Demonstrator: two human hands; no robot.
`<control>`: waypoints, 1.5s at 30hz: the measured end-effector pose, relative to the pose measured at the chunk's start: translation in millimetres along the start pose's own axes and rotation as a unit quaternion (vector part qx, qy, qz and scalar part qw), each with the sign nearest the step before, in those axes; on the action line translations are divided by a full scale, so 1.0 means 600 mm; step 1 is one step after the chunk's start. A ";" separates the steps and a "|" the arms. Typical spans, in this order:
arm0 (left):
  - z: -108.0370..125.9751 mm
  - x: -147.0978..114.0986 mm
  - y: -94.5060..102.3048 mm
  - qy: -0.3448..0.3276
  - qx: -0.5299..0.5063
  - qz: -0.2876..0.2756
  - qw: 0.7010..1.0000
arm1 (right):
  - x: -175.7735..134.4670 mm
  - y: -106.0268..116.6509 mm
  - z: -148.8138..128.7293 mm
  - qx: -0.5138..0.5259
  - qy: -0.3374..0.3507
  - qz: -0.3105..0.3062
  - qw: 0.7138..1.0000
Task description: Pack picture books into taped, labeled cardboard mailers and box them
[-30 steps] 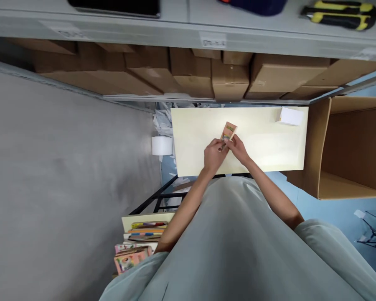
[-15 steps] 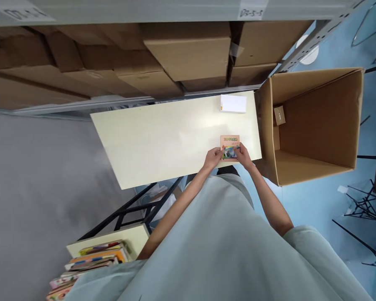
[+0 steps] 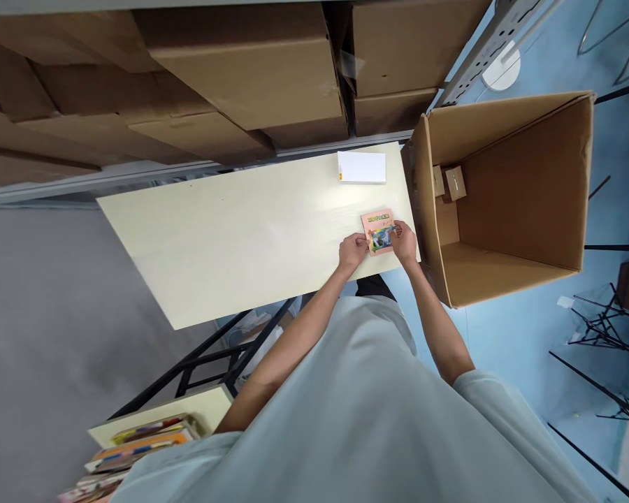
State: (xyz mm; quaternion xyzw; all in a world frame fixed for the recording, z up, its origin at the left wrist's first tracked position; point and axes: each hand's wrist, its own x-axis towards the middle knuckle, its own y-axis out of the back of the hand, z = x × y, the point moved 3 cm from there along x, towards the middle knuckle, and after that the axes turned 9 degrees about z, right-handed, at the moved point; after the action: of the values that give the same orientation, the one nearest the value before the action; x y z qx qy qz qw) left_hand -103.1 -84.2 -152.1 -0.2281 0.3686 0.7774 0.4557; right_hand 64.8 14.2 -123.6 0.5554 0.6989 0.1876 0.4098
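Note:
A small pink book (image 3: 380, 222) with a colourful picture on its cover is held over the near right part of the pale table (image 3: 241, 237). My left hand (image 3: 353, 251) pinches its lower left edge, fingers curled. My right hand (image 3: 404, 242) grips its right edge, the thumb lying over the cover. The book is slightly tilted, its top leaning to the left. Beyond it, near the far edge of the table, lies a flat white box (image 3: 361, 168).
A large open cardboard box (image 3: 524, 188) stands at the table's right end, with small cartons (image 3: 455, 183) inside. Shelved cardboard boxes (image 3: 251, 70) line the far side. Several stacked books (image 3: 141, 447) lie on a lower surface at bottom left. Black metal stands (image 3: 605, 335) are on the right.
Both hands have lifted the book slightly and turned it, so its top leans left. My view has shifted to the right, showing more of the large box's inside.

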 end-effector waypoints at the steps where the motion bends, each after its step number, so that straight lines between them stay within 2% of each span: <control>1: 0.000 0.000 0.000 0.000 -0.006 -0.004 1.000 | 0.001 -0.001 0.002 0.001 0.000 0.004 1.000; 4: 0.002 -0.003 -0.002 -0.003 -0.015 0.001 1.000 | 0.003 -0.001 0.006 0.009 0.005 0.018 1.000; 9: 0.008 -0.006 -0.006 -0.017 0.026 0.041 0.999 | 0.010 0.013 0.003 -0.005 0.024 0.040 0.999; 14: 0.019 -0.011 -0.012 -0.010 0.053 0.061 0.997 | 0.014 0.037 -0.001 -0.112 0.023 0.051 0.992; 20: 0.035 -0.026 -0.018 -0.051 0.113 0.073 0.990 | 0.017 0.028 -0.008 -0.190 0.039 0.029 0.981; 23: 0.032 -0.038 -0.016 -0.096 0.131 0.092 0.982 | 0.019 0.031 -0.009 -0.169 0.068 0.028 0.983; 25: 0.027 -0.044 -0.017 -0.124 0.121 0.083 0.981 | 0.020 0.038 -0.006 -0.139 0.065 0.024 0.988; 32: 0.015 -0.056 -0.026 -0.181 0.082 0.024 0.980 | 0.020 0.048 0.004 0.021 -0.028 0.003 0.999; 35: 0.018 -0.054 -0.025 -0.183 0.101 0.004 0.978 | 0.013 0.047 -0.006 0.022 -0.045 0.016 0.999; 39: 0.032 -0.057 -0.012 -0.186 0.099 -0.010 0.977 | -0.018 0.049 -0.046 -0.018 0.009 0.025 0.999; 43: 0.062 -0.084 0.024 -0.230 -0.005 0.000 0.973 | -0.070 0.036 -0.097 -0.054 0.097 -0.003 0.994; 45: 0.072 -0.099 0.047 -0.211 -0.056 0.011 0.976 | -0.095 0.023 -0.119 -0.059 0.129 -0.024 0.990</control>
State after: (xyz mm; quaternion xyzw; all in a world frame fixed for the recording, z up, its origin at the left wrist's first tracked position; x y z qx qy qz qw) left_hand -100.4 -91.5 -74.0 -0.0801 0.2222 0.8327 0.5009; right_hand 20.3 -20.9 -50.8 0.4843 0.7468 0.2889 0.3525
